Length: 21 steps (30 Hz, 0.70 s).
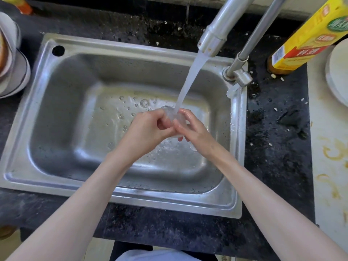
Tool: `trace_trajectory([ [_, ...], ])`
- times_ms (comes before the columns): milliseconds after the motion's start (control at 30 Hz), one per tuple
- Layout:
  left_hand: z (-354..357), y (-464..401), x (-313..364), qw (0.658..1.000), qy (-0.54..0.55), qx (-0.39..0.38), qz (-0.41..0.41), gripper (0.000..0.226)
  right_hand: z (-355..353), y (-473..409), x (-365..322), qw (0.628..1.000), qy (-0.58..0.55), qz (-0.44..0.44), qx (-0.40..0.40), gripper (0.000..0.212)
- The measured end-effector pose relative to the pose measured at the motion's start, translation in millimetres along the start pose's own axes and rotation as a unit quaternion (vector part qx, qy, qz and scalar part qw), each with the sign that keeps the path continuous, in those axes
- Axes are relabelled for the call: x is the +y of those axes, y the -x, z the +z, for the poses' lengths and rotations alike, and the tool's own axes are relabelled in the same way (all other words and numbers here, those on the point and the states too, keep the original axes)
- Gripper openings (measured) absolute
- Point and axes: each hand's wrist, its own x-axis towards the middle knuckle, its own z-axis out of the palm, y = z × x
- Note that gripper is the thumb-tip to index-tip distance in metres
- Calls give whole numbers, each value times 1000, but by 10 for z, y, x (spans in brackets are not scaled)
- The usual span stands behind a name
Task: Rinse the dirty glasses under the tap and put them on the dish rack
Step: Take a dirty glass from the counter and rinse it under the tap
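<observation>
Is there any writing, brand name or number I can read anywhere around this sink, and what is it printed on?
"料酒": large characters on the red band of the yellow bottle label, right of the tap; blurred, so this reading is uncertain.
Green oval logo, small red patches and barcode on the same label: too blurred to read.
Orange bottle at the top left corner: no readable text.
Sink, glass, stacked dishes: no text seen.

Glass under tap, over sink
</observation>
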Motion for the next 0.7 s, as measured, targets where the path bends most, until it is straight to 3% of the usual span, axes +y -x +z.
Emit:
trace_trajectory([
  [67, -24, -8, -15, 999, 7, -35, 12, 24, 14, -13, 37, 1000, 1, 3, 20, 28],
  [133, -90, 5, -31, 986, -7, -156, 52, 14, -3, -53, 25, 997, -44, 42, 43, 18],
  [200, -113, 13, -38, 972, -48, -216, 80, 16, -12, -61, -33, 993, -62, 90, 40, 36],
  [300, -80, -2, 23, 985, -54, -154, 64, 8, 22, -56, -10, 990, -82, 115, 11, 60],
  [433, -7, 2, 35, 998, 10, -56, 39, 28, 79, 7, 61, 997, -37, 42, 50, 36],
  [500, -17, 18, 46, 987, 7, -131, 89, 22, 83, 22, 31, 996, -51, 49, 49, 40],
  [600, -43, -22, 34, 952, -88, -266, 118, 23, 42, 23, -11, 990, -99, 97, 15, 53],
  [700, -46, -82, 73, 969, -105, -212, 75, 22, 60, 28, 56, 989, -118, 85, -3, 65],
])
